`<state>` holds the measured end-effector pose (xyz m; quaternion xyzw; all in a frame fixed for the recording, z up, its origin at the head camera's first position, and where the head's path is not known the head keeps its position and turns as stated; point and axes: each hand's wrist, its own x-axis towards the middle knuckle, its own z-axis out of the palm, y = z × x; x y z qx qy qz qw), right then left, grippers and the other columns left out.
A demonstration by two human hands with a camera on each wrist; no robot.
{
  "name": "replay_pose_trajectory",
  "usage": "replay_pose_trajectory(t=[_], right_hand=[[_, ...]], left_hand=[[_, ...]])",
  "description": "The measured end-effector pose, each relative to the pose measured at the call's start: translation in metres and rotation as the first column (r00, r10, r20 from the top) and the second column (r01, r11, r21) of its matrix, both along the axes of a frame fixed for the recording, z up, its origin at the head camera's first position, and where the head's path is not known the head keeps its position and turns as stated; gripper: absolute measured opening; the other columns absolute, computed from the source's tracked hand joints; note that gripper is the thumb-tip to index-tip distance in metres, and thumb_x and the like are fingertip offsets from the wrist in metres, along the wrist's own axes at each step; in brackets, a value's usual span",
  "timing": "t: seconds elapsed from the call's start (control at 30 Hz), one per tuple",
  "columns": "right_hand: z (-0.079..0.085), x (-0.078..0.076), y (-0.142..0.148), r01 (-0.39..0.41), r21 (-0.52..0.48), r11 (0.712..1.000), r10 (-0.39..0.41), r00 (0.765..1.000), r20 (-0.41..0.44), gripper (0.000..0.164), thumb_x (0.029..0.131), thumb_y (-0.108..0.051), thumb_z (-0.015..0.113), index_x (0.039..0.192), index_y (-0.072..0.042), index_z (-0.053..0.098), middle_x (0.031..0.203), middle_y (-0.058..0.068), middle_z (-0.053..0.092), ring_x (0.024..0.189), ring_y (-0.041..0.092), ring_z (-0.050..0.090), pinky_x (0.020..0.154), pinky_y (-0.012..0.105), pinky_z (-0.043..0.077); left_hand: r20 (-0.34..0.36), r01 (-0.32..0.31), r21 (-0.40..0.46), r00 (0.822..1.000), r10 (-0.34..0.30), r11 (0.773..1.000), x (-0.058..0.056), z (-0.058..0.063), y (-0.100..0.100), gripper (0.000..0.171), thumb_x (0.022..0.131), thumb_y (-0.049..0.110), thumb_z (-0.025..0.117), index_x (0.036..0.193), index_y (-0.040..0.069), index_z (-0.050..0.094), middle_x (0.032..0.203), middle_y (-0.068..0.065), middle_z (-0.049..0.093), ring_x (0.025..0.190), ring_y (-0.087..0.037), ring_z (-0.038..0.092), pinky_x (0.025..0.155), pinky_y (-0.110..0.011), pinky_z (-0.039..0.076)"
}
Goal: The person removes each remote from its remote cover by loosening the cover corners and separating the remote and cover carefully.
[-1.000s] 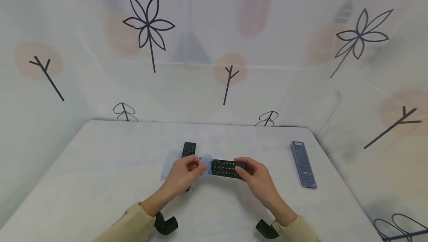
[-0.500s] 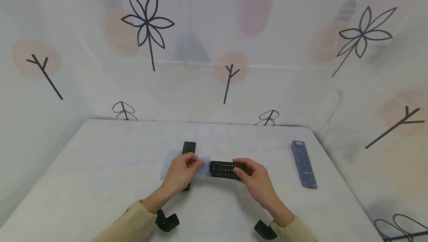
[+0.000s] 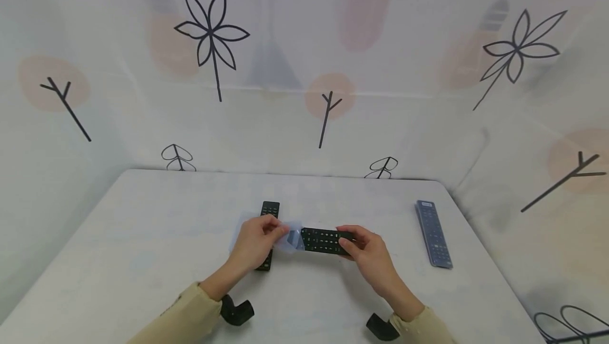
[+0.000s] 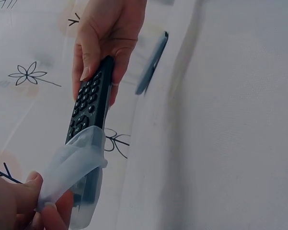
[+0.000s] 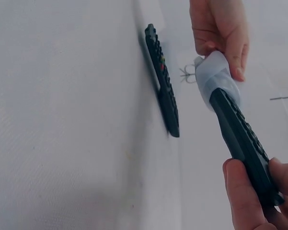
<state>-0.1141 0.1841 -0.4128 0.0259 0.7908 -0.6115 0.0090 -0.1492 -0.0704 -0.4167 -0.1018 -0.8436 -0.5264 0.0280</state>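
My right hand [image 3: 368, 253] holds a black remote control [image 3: 324, 241] by one end, thumb on the button side and fingers beneath. A translucent plastic sleeve [image 4: 74, 165] covers the remote's other end, its mouth bunched and folded partway along the buttons. Pinched between the thumb and fingers of my left hand [image 3: 257, 239] is the loose part of this sleeve. In the right wrist view, the sleeve [image 5: 218, 79] wraps around the remote's far end, with the remote [image 5: 242, 136] raised above the table.
Behind my left hand another black remote [image 3: 270, 208] lies on the white table [image 3: 157, 228], beside a pale bluish translucent sheet [image 3: 236, 234]. A remote in a bluish cover [image 3: 434, 234] lies near the table's right edge. A patterned cloth [image 3: 266, 138] hangs behind the table.
The sleeve's bunched part has spread flatter between my hands. The right hand and held remote have shifted slightly right since half a second ago; both grips remain.
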Motion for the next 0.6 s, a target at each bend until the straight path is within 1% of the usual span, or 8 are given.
replay_pose_trajectory(t=[0.27, 0.47, 0.6], right_hand=[[-0.0002, 0.0003, 0.0029, -0.004, -0.015, 1.000, 0.004, 1.000, 0.008, 0.029, 0.093, 0.005, 0.064, 0.122, 0.001, 0.065, 0.119, 0.016, 0.063, 0.100, 0.026, 0.068, 0.078, 0.030, 0.057], [-0.0004, 0.0009, 0.0041, -0.001, -0.013, 1.000, 0.002, 1.000, 0.010, 0.029, 0.093, 0.005, 0.064, 0.122, 0.000, 0.066, 0.120, 0.015, 0.063, 0.101, 0.026, 0.068, 0.079, 0.030, 0.057], [0.0005, 0.0008, 0.0048, 0.002, -0.002, 1.000, -0.002, 1.000, 0.011, 0.028, 0.094, 0.004, 0.064, 0.122, -0.001, 0.066, 0.120, 0.015, 0.063, 0.101, 0.026, 0.068, 0.079, 0.030, 0.057]], left_hand=[[0.035, 0.004, 0.010, 0.999, -0.004, 1.000, 0.0002, 0.0046, -0.0033, 0.010, 0.092, 0.018, 0.073, 0.088, 0.010, 0.070, 0.075, 0.002, 0.063, 0.060, -0.014, 0.055, 0.053, -0.027, 0.049], [0.052, 0.003, 0.005, 0.999, -0.003, 1.000, -0.0008, 0.0064, -0.0061, 0.008, 0.092, 0.017, 0.072, 0.088, 0.011, 0.070, 0.078, 0.002, 0.066, 0.063, -0.019, 0.060, 0.055, -0.029, 0.053], [0.053, -0.008, 0.017, 0.999, 0.007, 1.000, -0.0022, 0.0070, -0.0075, 0.007, 0.093, 0.015, 0.072, 0.088, 0.009, 0.071, 0.080, 0.000, 0.068, 0.064, -0.018, 0.061, 0.055, -0.031, 0.054]])
